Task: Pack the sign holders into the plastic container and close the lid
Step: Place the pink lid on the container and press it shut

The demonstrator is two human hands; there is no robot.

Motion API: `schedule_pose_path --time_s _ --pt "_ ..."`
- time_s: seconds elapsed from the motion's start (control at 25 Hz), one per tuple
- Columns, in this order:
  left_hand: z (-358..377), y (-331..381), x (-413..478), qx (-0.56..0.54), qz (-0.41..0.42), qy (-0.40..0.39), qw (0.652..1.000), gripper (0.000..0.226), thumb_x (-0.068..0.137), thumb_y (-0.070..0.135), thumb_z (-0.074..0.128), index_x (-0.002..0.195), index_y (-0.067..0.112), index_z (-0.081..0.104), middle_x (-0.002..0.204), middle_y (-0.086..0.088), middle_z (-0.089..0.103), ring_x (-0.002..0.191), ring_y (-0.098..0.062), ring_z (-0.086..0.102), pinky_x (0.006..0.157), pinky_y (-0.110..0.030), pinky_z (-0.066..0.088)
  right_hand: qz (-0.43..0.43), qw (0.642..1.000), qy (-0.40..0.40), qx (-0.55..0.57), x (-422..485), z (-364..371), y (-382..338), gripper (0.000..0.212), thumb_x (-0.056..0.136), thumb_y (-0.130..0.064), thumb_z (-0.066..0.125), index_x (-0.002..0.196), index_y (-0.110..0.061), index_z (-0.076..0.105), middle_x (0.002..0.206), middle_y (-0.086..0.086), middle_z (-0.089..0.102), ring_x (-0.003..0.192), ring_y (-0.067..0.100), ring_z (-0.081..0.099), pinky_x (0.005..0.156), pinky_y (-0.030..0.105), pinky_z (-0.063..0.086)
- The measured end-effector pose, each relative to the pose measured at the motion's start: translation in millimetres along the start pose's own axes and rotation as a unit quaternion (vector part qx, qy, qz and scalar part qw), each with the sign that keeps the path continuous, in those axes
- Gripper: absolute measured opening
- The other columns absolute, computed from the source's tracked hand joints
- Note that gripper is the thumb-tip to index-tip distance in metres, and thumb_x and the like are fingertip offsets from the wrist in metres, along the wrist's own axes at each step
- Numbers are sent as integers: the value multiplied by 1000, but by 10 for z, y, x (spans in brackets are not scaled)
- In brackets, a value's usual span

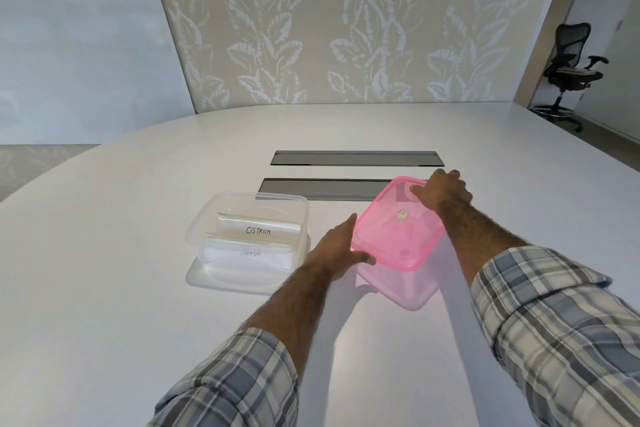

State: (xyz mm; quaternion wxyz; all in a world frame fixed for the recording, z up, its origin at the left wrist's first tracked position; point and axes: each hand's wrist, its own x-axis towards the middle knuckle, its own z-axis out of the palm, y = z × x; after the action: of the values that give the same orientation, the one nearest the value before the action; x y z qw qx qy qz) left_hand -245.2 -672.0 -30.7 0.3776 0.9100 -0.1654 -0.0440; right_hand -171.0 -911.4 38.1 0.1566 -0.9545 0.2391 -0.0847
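Note:
A clear plastic container (207, 218) stands uncovered on the white table, left of centre. Inside it lie two clear sign holders: one labelled OSTRICH (258, 229) at the back, another (249, 253) with a reversed label in front. To the right, a translucent pink lid (391, 236) is lifted a little off the table, tilted, its shadow beneath it. My left hand (337, 248) grips the lid's near left edge. My right hand (441, 189) holds its far right corner.
Two grey recessed cable trays (353, 158) (318, 188) run across the white table (104, 270) just behind the container and lid. A black office chair (571, 69) stands far right, beyond the table. A leaf-patterned wall backs the table.

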Motion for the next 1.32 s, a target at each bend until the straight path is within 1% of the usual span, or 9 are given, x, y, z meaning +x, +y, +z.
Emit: schedule_pose_path --time_s 0.08,0.2,0.28,0.36,0.52,0.64,0.76,0.84,1.32 --pt "-44 77 16 -35 -22 20 999 94 66 43 83 145 21 37 135 -3 58 119 -26 57 95 -40 47 9 1000 25 12 1 -151 14 71 79 -58 64 128 -7 50 127 18 48 118 37 51 93 48 44" --pt "-183 185 27 -81 -28 67 994 62 69 40 81 126 28 58 108 2 71 99 -15 65 84 -32 51 26 998 44 44 -5 -375 13 69 82 -56 62 127 -6 49 126 19 47 117 37 51 93 48 44" --pt "-330 269 13 -91 -16 90 992 47 75 27 77 120 29 64 85 8 72 80 -7 65 71 -25 48 28 996 49 69 -36 -470 -39 67 82 -54 64 126 -5 49 126 19 47 116 37 51 93 48 44" --pt "-520 306 -25 -106 -7 115 988 39 80 8 69 117 20 66 77 8 67 72 -10 62 71 -27 50 22 994 47 97 -108 -524 -163 66 82 -51 65 126 -5 48 128 19 46 117 38 51 95 48 44" --pt "-997 216 -167 -133 -17 155 979 42 80 -7 51 116 10 66 89 -12 68 79 -23 59 82 -44 55 1 990 43 134 -334 -511 -569 68 80 -51 69 125 -3 50 129 20 48 117 40 53 94 46 46" --pt "-1364 10 -302 -131 -18 176 975 44 80 0 46 114 16 69 94 -6 71 81 -18 57 81 -33 50 -15 988 38 152 -561 -425 -927 68 78 -52 70 122 -3 54 128 21 51 116 40 55 94 44 47" --pt "-1735 -261 -401 -154 -32 193 968 41 82 16 40 113 11 66 105 -8 69 97 -28 61 87 -38 49 -28 986 42 158 -841 -326 -1337 64 78 -52 70 119 -4 56 126 20 54 114 40 57 93 43 47" --pt "-1966 -451 -413 -106 -36 217 970 36 89 21 45 118 10 63 108 -7 68 98 -28 60 78 -32 44 -31 986 53 154 -1040 -259 -1601 63 79 -53 69 117 -5 57 124 19 57 112 39 58 91 42 48" --pt "-2852 -1513 -511 -38 -13 159 986 33 89 12 45 120 12 56 112 -5 64 94 -21 53 77 -25 35 32 983 83 162 -2030 110 -2531 56 83 -47 68 113 -1 61 117 17 65 104 35 64 78 34 48"
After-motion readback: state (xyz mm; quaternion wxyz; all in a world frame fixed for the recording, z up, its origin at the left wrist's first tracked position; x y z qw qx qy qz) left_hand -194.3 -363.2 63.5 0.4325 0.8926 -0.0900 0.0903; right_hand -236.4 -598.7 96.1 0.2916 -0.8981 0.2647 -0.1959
